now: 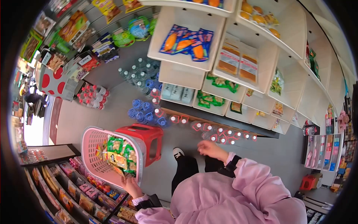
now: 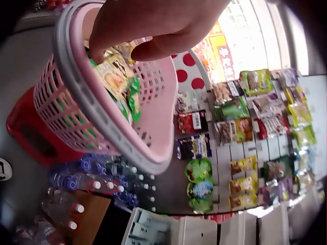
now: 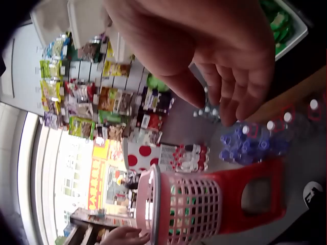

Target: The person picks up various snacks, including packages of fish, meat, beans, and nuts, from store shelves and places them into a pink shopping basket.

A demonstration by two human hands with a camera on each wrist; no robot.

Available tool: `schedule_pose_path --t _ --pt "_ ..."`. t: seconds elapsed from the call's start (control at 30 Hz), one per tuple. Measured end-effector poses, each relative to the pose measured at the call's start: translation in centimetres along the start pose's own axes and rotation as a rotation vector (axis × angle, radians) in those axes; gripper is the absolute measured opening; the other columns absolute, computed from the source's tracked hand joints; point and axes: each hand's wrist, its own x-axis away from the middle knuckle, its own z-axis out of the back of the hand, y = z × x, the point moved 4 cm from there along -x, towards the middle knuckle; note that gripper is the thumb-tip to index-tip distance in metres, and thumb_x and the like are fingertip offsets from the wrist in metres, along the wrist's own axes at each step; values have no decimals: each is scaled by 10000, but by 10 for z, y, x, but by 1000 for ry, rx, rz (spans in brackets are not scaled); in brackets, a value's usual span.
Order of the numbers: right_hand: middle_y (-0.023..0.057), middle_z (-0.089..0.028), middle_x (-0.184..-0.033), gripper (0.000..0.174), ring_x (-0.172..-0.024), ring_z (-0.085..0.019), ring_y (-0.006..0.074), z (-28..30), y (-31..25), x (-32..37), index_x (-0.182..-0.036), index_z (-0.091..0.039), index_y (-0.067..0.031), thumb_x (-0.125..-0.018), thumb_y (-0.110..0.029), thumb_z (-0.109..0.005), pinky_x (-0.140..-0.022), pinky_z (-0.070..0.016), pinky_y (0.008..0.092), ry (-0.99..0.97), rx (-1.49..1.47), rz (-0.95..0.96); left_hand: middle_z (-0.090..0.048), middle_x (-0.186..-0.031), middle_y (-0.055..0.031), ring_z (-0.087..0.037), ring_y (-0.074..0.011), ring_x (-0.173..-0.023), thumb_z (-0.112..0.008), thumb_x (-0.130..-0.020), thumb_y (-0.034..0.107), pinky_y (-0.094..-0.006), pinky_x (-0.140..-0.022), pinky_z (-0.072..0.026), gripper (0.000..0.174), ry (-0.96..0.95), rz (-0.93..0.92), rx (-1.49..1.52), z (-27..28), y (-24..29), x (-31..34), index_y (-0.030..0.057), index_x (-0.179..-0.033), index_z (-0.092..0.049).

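A pink basket with a grey rim [image 1: 86,149] [image 2: 76,56] [image 3: 157,204] stands on a red stool [image 1: 154,143], holding green packets [image 1: 129,155] and yellow packets [image 1: 117,159] [image 2: 115,76]. My left hand [image 1: 131,187] [image 2: 158,25] reaches over the basket's near rim, thumb apart from the fingers; its fingertips are at the packets, partly hidden, with no clear grip on one. My right hand [image 1: 213,150] [image 3: 204,51] hangs in the air to the right of the stool, fingers loosely bent and holding nothing.
White shelf bins [image 1: 182,71] hold packets ahead. Bottles [image 1: 223,134] stand along the shelf foot, with blue-wrapped bottles [image 1: 143,112] behind the stool. A snack rack [image 1: 74,190] is at the lower left; hanging packets [image 2: 245,127] line the wall. My shoe [image 1: 178,152] is on the floor.
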Motion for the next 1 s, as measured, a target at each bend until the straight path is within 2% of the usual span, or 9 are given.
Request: schedule_pose_path --t 0.07,0.1,0.13,0.27,0.37,0.47,0.53,0.67,1.0 --pt "54 -559 -828 209 -712 -560 120 51 -7 6 -976 -516 -25 -799 -134 -539 -618 -457 255 193 -26 151 -468 -914 -81 -493 -164 -823 -459 -764 -44 -301 -727 -429 334 -149 -121 -66 -52 8 39 8 -1086 -389" --pt "42 -559 -807 202 -696 -555 116 80 2 2 -973 -516 -24 -808 -140 -528 -603 -457 258 252 -125 245 -469 -928 -84 -497 -163 -836 -457 -765 -47 -290 -736 -432 315 -228 -90 -37 -72 2 54 6 -1071 -405" --pt "41 -557 -794 190 -671 -552 118 111 -10 9 -964 -515 -15 -819 -138 -517 -585 -457 258 409 38 315 -469 -943 -87 -500 -163 -849 -454 -766 -50 -280 -745 -435 297 -308 -59 -8 -91 -4 69 4 -1056 -420" --pt "49 -556 -813 193 -678 -555 127 229 -22 22 -999 -495 -17 -818 -87 -503 -589 -458 244 699 -251 376 -495 -1007 -80 -503 -160 -930 -478 -782 -29 -263 -771 -426 301 -484 50 -9 -180 -32 142 7 -1076 -427" --pt "63 -555 -817 203 -738 -548 136 302 -14 18 -999 -500 -26 -810 -97 -516 -654 -459 260 821 -258 338 -486 -970 -68 -510 -170 -891 -463 -758 -67 -258 -739 -453 239 -584 134 -64 -232 -57 191 15 -981 -483" --pt "39 -545 -872 177 -770 -534 147 357 26 -10 -975 -511 -60 -798 -57 -518 -644 -446 269 717 -410 152 -495 -985 -62 -521 -180 -890 -461 -756 -71 -260 -740 -454 249 -761 178 -128 -268 -79 238 22 -985 -492" --pt "30 -540 -898 188 -790 -532 152 411 75 -53 -982 -509 -65 -794 -61 -526 -676 -444 283 748 14 355 -506 -994 -63 -531 -176 -887 -454 -767 -66 -255 -751 -449 257 -847 231 -112 -278 -96 259 18 -1007 -489" --pt "27 -537 -900 188 -799 -531 154 418 59 -52 -982 -506 -67 -795 -70 -529 -689 -444 289 868 170 277 -523 -986 -61 -544 -160 -867 -450 -790 -33 -256 -745 -452 203 -847 258 -203 -283 -103 291 12 -983 -491" --pt "21 -528 -903 190 -822 -529 158 430 36 -72 -981 -499 -73 -796 -90 -536 -722 -443 304 852 -24 264 -538 -1019 -103 -554 -175 -866 -443 -812 -1 -260 -752 -454 240 -651 364 -296 -225 -113 290 11 -1049 -476"
